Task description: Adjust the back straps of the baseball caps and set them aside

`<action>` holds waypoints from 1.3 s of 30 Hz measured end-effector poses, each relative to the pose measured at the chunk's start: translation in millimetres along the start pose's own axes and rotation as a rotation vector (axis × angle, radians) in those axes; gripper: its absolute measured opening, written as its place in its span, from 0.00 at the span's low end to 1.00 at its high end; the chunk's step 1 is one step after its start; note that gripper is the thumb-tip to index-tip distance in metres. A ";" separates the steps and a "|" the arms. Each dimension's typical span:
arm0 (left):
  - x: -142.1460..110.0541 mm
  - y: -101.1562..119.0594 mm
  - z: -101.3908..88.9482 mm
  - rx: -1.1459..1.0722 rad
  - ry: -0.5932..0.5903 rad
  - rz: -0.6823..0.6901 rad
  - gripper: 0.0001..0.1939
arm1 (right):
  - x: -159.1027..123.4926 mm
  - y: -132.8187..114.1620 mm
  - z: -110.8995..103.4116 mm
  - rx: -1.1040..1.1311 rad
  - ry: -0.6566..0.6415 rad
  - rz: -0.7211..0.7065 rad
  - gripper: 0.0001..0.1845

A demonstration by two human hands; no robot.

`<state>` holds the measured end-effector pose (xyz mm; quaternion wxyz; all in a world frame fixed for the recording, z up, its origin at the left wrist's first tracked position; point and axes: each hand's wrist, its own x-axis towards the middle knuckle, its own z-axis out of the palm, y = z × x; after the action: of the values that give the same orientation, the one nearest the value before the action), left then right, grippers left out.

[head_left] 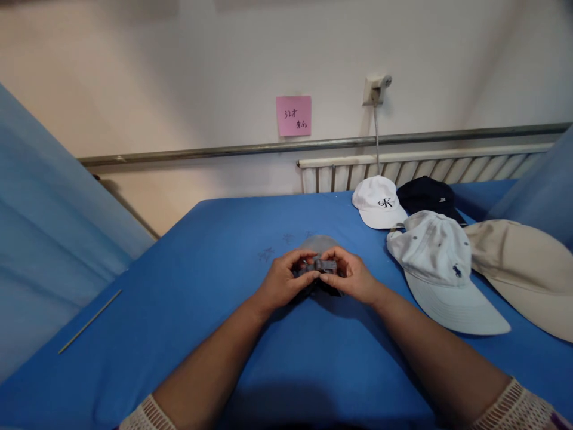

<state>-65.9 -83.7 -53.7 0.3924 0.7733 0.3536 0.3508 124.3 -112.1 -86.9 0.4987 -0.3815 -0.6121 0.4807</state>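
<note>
A grey cap [320,242] lies on the blue-covered table, its crown showing beyond my fingers. My left hand [283,279] is closed on the left part of the cap's grey strap [326,264], thumb and fingers pinching it. From the other side my right hand [356,279] pinches the strap as well, and the two thumb tips nearly meet in the middle. The strap's fastening is too small to make out. Much of the cap is hidden behind my hands, and the dark opening below the strap shows between them.
On the right lie a white cap [379,203], a black cap [427,196], a pale blue cap [441,263] and a beige cap [523,263]. A thin stick [90,321] rests at the left. Behind stand a radiator [416,167] and a wall with a pink note [293,116].
</note>
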 end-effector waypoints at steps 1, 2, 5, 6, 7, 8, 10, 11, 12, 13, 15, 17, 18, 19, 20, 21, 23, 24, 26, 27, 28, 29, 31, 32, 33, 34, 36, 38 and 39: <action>0.2 0.7 -0.8 -0.055 -0.010 -0.043 0.20 | 0.0 0.7 -1.7 -0.037 0.003 -0.005 0.16; 0.5 1.6 -1.4 -0.122 -0.018 -0.084 0.20 | 0.0 1.4 -3.0 -0.071 0.008 -0.012 0.16; 1.9 4.5 -2.1 -0.331 -0.007 -0.164 0.18 | 0.7 2.0 -4.4 -0.139 0.030 -0.028 0.13; 2.4 5.3 -2.1 -0.379 0.010 -0.173 0.16 | 0.9 1.5 -4.1 -0.154 0.036 -0.033 0.12; 2.9 5.8 -2.1 -0.411 0.029 -0.179 0.16 | 1.0 0.4 -3.7 -0.172 0.044 -0.043 0.11; 3.2 6.1 -2.4 -0.431 0.045 -0.183 0.15 | 0.9 -1.2 -3.4 -0.196 0.054 -0.057 0.10; 3.2 6.1 -4.0 -0.457 0.061 -0.190 0.15 | -0.1 -5.6 -3.5 -0.251 0.071 -0.104 0.10; 2.7 5.8 -5.6 -0.471 0.055 -0.196 0.16 | -0.9 -8.1 -4.2 -0.266 0.066 -0.124 0.10; 1.9 5.6 -7.7 -0.486 0.035 -0.206 0.17 | -1.8 -10.5 -5.3 -0.256 0.047 -0.130 0.10; 1.0 5.5 -10.0 -0.499 0.002 -0.222 0.18 | -2.8 -12.5 -6.9 -0.217 0.012 -0.117 0.11; -1.2 5.9 -15.1 -0.519 -0.101 -0.260 0.18 | -4.1 -15.0 -11.0 -0.073 -0.070 -0.044 0.15; -2.5 6.8 -19.3 -0.517 -0.204 -0.287 0.16 | -3.9 -15.2 -15.2 0.069 -0.095 0.025 0.20; -2.4 7.1 -20.8 -0.503 -0.238 -0.291 0.16 | -3.2 -14.6 -16.9 0.115 -0.081 0.038 0.21; -1.8 7.0 -22.0 -0.479 -0.252 -0.291 0.15 | -2.1 -13.7 -18.3 0.144 -0.062 0.040 0.21; -0.7 6.4 -22.7 -0.446 -0.245 -0.292 0.15 | -0.6 -12.5 -19.2 0.162 -0.041 0.038 0.21; 1.0 5.2 -23.3 -0.408 -0.221 -0.292 0.15 | 1.1 -11.0 -19.7 0.166 -0.019 0.038 0.20; 4.9 1.0 -24.0 -0.333 -0.164 -0.291 0.15 | 5.0 -7.2 -19.2 0.141 0.033 0.056 0.19; 6.9 -1.7 -24.3 -0.297 -0.138 -0.287 0.15 | 7.1 -4.5 -18.5 0.116 0.069 0.069 0.19; 10.1 -6.9 -24.9 -0.212 -0.115 -0.274 0.14 | 11.0 3.1 -16.5 0.056 0.150 0.085 0.17; 10.9 -9.0 -25.3 -0.159 -0.120 -0.265 0.14 | 12.6 8.0 -15.4 0.030 0.176 0.087 0.17; 11.2 -10.6 -25.5 -0.105 -0.137 -0.258 0.13 | 13.8 13.4 -14.2 0.004 0.188 0.087 0.16; 11.0 -11.5 -25.7 -0.058 -0.167 -0.254 0.13 | 14.5 18.9 -13.1 -0.024 0.187 0.085 0.14; 9.4 -11.6 -25.6 -0.006 -0.266 -0.264 0.13 | 14.2 28.5 -10.8 -0.092 0.143 0.088 0.11; 8.3 -11.0 -25.3 0.007 -0.319 -0.270 0.13 | 13.3 31.9 -9.6 -0.130 0.115 0.089 0.10; 7.3 -10.2 -24.9 0.020 -0.364 -0.271 0.14 | 12.0 33.9 -8.5 -0.172 0.087 0.086 0.08; 6.4 -9.2 -24.3 0.043 -0.401 -0.264 0.14 | 10.5 34.6 -7.4 -0.217 0.060 0.075 0.06; 5.1 -7.5 -23.1 0.126 -0.453 -0.225 0.12 | 7.5 32.4 -5.8 -0.315 0.023 0.034 0.04; 4.4 -5.9 -21.9 0.225 -0.487 -0.181 0.09 | 5.5 27.9 -4.8 -0.410 -0.002 -0.019 0.04; 4.1 -5.2 -21.3 0.269 -0.497 -0.165 0.08 | 4.9 25.9 -4.6 -0.447 -0.009 -0.040 0.04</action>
<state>-82.7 -70.4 -47.6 0.3882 0.8492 0.3517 0.0675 127.5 -100.1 -110.6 0.4083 -0.4681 -0.7131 0.3250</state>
